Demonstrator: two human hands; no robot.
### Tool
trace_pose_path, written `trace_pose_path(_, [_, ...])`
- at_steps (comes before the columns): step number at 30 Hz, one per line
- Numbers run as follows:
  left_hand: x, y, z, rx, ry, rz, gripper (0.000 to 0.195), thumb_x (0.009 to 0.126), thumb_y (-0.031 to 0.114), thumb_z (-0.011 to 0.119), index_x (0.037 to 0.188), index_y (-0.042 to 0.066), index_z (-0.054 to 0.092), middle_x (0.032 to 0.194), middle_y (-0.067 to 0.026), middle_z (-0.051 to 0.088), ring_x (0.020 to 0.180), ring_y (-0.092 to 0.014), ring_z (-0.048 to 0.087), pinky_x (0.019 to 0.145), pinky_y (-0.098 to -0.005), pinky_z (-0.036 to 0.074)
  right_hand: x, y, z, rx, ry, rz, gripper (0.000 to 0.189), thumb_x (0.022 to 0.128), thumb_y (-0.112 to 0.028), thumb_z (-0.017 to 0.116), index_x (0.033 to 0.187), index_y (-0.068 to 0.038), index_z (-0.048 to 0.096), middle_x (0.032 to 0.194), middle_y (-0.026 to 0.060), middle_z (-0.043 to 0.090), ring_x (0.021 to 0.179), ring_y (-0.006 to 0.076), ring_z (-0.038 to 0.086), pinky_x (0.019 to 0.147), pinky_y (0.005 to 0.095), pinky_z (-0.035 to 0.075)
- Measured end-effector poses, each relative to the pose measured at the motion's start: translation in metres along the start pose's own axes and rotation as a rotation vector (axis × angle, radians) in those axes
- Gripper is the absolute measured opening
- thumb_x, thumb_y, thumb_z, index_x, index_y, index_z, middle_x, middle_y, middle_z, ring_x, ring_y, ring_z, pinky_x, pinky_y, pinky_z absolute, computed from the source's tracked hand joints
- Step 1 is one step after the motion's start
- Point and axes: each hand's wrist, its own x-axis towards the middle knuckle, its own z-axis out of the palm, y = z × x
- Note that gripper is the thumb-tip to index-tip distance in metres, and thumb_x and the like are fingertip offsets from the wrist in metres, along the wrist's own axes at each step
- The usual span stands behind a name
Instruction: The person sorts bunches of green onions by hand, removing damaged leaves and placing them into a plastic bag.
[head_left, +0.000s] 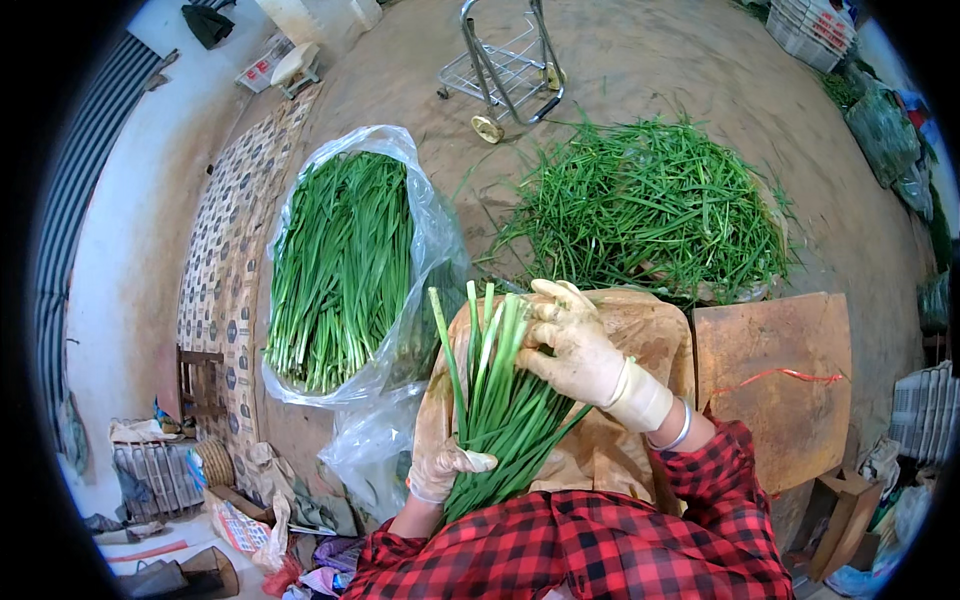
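A bunch of garlic chives (499, 405) lies over my lap, its pale stem ends pointing away from me. Around its leafy lower part is my left hand (450, 469), in a dirty cream-coloured glove with the thumb across the leaves. My right hand (570, 352), gloved alike, pinches stems at the bunch's upper right side; its fingertips are partly hidden. Beneath the bunch a stained tan cloth (615, 435) covers my lap. Ahead to the left, a clear plastic bag (439, 225) holds many neatly aligned chives (341, 262).
A heap of tangled green leaves (652, 202) lies ahead to the right. Beside my right arm is a flat brown board (772, 382) with a red tie (787, 375) on it. A metal hand cart (499, 67) stands farther off. Plastic crates (154, 480) and bags are at the left.
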Motion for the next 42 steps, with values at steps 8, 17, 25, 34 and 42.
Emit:
trace_pose_path(8, [-0.005,-0.004,-0.005,-0.019,0.021,-0.004,0.091,0.073,0.016,0.074,0.146,0.006,0.019,0.139,-0.013,0.038,0.126,-0.027,0.037,0.105,-0.0399,0.031,0.035,0.054,-0.033,-0.896,0.144,0.029,0.006,0.07,-0.013,0.056,0.068,-0.007,0.057,0.076,0.0098,0.058,0.078,0.0278,0.058,0.087,0.0431,0.044])
trace_pose_path(17, [0.002,0.008,-0.015,0.08,-0.028,-0.12,0.089,0.075,0.013,0.074,0.146,0.007,0.02,0.14,-0.0088,0.038,0.127,-0.022,0.037,0.106,-0.0356,0.029,-0.082,0.09,-0.096,1.224,-0.112,0.56,0.081,0.081,-0.052,0.056,0.141,-0.011,0.02,0.138,0.0214,0.039,0.126,0.0345,0.04,0.103,0.0469,0.034])
trace_pose_path(25, [0.052,-0.001,0.017,0.554,-0.371,-0.412,0.087,0.076,0.011,0.074,0.146,0.007,0.022,0.14,-0.0051,0.039,0.128,-0.017,0.037,0.107,-0.0317,0.027,-0.006,0.065,-0.018,1.659,0.077,0.34,0.093,0.08,-0.027,0.073,0.149,-0.013,0.011,0.111,0.0063,0.061,0.096,0.0174,0.06,0.093,0.0333,0.045])
trace_pose_path(34, [0.059,0.018,0.023,1.183,-0.392,0.26,0.073,0.086,0.019,0.055,0.147,0.005,0.017,0.141,-0.0176,0.037,0.126,-0.028,0.041,0.104,-0.0335,0.03,-0.009,0.048,-0.031,1.323,0.137,0.489,0.065,0.08,-0.034,0.072,0.129,-0.001,0.046,0.113,0.0116,0.061,0.101,0.0197,0.061,0.089,0.0334,0.049])
trace_pose_path(42, [0.067,-0.021,0.048,1.388,-0.136,0.597,0.045,0.098,0.023,0.04,0.136,0.0,0.036,0.124,-0.0236,0.052,0.103,-0.034,0.058,0.085,-0.0364,0.048,-0.01,0.029,-0.031,1.571,0.142,0.368,0.074,0.079,-0.031,0.074,0.137,-0.005,0.036,0.131,0.0181,0.049,0.115,0.0288,0.053,0.097,0.0402,0.045])
